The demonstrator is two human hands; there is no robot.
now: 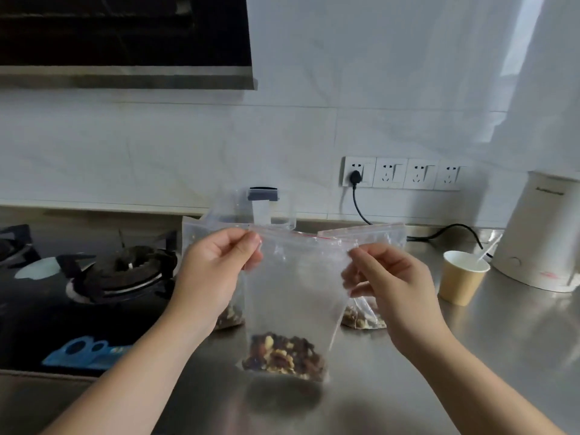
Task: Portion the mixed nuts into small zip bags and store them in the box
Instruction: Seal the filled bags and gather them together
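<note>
Soft dim daylight, wide-angle edge distortion

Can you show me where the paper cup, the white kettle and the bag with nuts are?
Brown paper cup (459, 284): head view, its side wall.
White electric kettle (539, 237): head view, its body.
Clear plastic zip bag of mixed nuts (295, 296): head view, its empty middle.

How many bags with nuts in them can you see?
3. One clear plastic zip bag hangs pinched between the left hand and right hand. A second stands behind the left hand; a third behind the right. More may be hidden.
</note>
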